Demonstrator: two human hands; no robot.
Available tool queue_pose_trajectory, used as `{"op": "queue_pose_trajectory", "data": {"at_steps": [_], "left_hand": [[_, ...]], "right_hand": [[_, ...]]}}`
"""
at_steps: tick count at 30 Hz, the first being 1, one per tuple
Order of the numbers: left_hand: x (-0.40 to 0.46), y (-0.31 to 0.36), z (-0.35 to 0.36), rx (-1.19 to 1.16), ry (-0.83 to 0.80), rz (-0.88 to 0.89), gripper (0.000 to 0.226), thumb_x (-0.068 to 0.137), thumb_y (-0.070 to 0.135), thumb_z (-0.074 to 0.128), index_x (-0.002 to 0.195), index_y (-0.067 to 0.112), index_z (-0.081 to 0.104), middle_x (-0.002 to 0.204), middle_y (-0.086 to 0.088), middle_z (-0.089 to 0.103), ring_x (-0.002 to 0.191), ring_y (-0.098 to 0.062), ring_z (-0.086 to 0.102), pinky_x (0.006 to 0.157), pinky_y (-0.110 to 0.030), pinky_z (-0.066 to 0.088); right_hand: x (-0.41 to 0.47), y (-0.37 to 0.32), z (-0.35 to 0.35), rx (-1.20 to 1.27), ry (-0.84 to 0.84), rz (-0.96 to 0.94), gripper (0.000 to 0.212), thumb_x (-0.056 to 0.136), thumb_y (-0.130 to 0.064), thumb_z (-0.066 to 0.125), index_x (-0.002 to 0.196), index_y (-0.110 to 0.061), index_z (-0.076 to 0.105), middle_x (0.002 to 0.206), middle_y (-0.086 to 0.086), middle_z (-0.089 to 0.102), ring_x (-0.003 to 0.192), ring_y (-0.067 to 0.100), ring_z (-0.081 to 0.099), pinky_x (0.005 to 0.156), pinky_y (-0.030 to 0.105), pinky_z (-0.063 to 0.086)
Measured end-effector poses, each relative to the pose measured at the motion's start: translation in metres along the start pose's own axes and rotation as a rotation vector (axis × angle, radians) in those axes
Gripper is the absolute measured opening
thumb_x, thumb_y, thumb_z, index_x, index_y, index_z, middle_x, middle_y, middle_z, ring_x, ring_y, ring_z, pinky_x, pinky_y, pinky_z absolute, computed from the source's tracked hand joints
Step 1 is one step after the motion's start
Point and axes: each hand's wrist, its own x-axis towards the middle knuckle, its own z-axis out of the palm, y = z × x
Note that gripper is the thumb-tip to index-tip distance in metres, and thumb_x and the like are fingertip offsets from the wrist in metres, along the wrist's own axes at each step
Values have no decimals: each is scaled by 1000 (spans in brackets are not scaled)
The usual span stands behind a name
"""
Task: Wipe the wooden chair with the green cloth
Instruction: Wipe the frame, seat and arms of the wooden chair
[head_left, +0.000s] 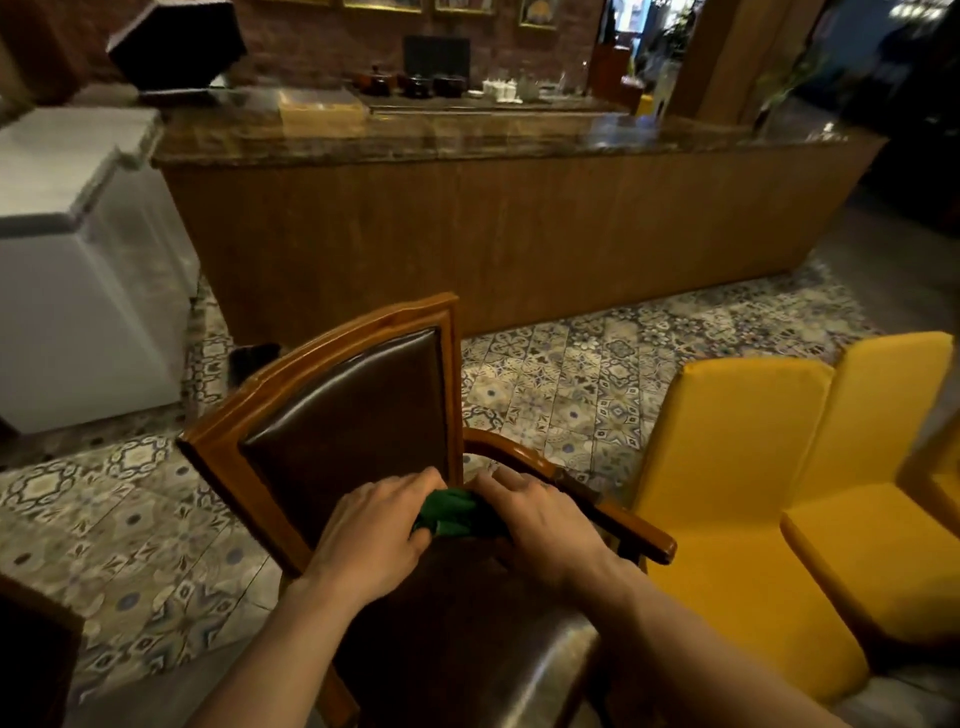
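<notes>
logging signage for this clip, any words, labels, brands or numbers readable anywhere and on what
None can be read.
Framed pictures on the brick wall: too blurred to tell if they carry text.
White containers on the counter: too small.
Wooden chair, green cloth, yellow chairs: no markings show.

Bare forearms, no sleeves, hands without gloves

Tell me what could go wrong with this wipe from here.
The green cloth is bunched between the left hand and right hand, so it may skip much of the wooden chair. Pushing toward the armrest might nudge the chair into the yellow chairs.
</notes>
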Motion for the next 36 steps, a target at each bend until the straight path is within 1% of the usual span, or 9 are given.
{"op": "queue_pose_trajectory", "data": {"at_steps": [3,9,14,18,22,25,30,33,36], "left_hand": [[1,-5,8,8,7,-1,44,84,24,72,107,48,42,108,19,62,104,-6,61,89,-33,51],[45,6,53,11,-74,3,50,80,27,75,108,48,40,108,20,63,104,-7,63,87,-33,51],[104,26,109,-5,-97,33,48,80,27,75,109,45,42,112,19,64,108,-9,62,92,-35,50],[161,38,161,23,-94,26,46,83,26,71,117,38,43,117,16,64,113,-10,60,100,-36,46],[216,38,215,31,-115,-22,46,81,27,72,117,33,44,114,12,66,109,-13,62,95,-35,47],[245,29,256,20,-147,-81,46,81,28,72,118,32,46,114,11,66,111,-13,61,97,-35,46],[261,9,308,18,-216,-167,46,79,30,73,119,28,51,122,7,60,119,-17,53,102,-36,42],[263,-6,322,-50,-205,-120,45,80,39,68,121,28,52,137,7,50,133,-17,43,113,-38,33],[273,-23,323,-113,-136,-51,51,88,53,55,131,26,50,149,8,40,144,-13,29,120,-36,20]], "right_hand": [[0,2,9,-11,23,-12,59,88,-25,70,135,-32,35,126,2,52,110,25,55,86,40,51],[-1,51,38,25,78,42,56,92,-25,62,139,-36,34,128,0,51,113,23,52,90,41,49],[10,124,53,6,41,77,56,89,-21,61,136,-38,34,128,1,52,110,25,51,90,42,47],[38,197,67,-23,-29,72,59,87,-19,63,134,-39,34,124,-1,51,107,25,51,88,41,47],[76,264,91,-73,-100,43,51,90,-32,66,133,-39,39,123,-2,51,105,24,52,84,39,46],[107,302,119,-88,-143,9,44,91,-40,65,129,-38,44,122,-2,52,105,25,52,83,39,45],[136,329,169,-83,-205,-26,36,91,-42,66,125,-34,56,126,3,57,104,29,54,80,42,45],[139,337,189,-35,-206,-19,39,89,-39,70,125,-30,58,126,5,59,101,31,55,76,43,46],[136,343,198,32,-177,-25,45,90,-36,68,132,-27,55,134,5,55,103,29,52,77,43,44]]}}
